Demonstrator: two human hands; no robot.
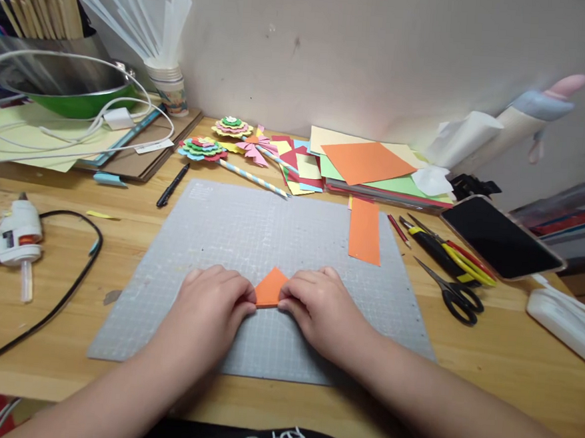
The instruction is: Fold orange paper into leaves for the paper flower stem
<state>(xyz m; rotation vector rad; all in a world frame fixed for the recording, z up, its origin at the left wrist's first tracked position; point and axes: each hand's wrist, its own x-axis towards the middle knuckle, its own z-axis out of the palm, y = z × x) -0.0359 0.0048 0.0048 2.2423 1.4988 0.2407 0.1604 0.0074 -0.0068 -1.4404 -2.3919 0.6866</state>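
Observation:
A small piece of folded orange paper (271, 288) is held just above or on the grey cutting mat (212, 220), its pointed corner facing away from me. My left hand (215, 302) pinches its left end between thumb and fingers. At the right end, my right hand (318, 305) pinches it the same way. Curled fingers hide both ends of the paper. Further up the mat, on the right, lies an orange paper strip (365, 231).
Left of the mat are a hot glue gun (18, 236) with a black cord and a black pen (173, 185). Scissors (460, 301), a utility knife (431, 245) and a phone (504, 237) lie to the right. Behind are paper flowers (202, 148) and stacked coloured paper (366, 163).

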